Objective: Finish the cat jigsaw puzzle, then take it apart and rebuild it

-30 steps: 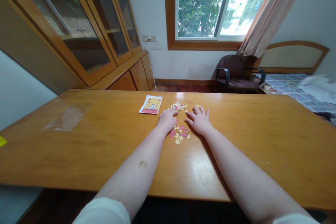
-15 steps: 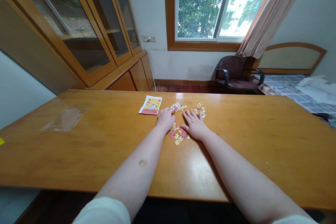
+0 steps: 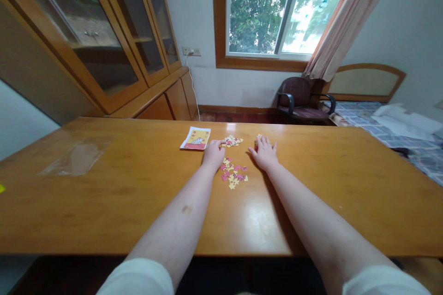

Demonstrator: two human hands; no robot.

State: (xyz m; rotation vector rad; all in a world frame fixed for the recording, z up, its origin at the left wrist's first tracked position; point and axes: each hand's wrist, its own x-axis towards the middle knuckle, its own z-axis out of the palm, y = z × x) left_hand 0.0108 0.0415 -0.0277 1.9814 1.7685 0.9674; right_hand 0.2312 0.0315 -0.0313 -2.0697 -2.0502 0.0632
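My right hand (image 3: 265, 153) lies palm down with its fingers spread. It covers most of a small pile of jigsaw pieces (image 3: 259, 136), whose far edge shows past the fingers. To the left, my left hand (image 3: 213, 153) rests on the table with a finger stretched out to the edge of another pile of jigsaw pieces (image 3: 232, 140); its other fingers are partly hidden. Nearer to me, between my forearms, lie loose yellow and pink jigsaw pieces (image 3: 232, 176). A picture card (image 3: 195, 138) with a yellow and pink print sits just beyond my left hand.
A clear plastic bag (image 3: 80, 158) lies on the left part of the wooden table (image 3: 145, 212). A glass-door cabinet (image 3: 114, 55) stands at the back left. Past the far edge are an office chair (image 3: 296, 99) and a bed (image 3: 360, 113).
My right hand has slid away to the right, off the near pieces and onto the small right pile, covering it. My left hand has hardly moved. The camera view has shifted slightly.
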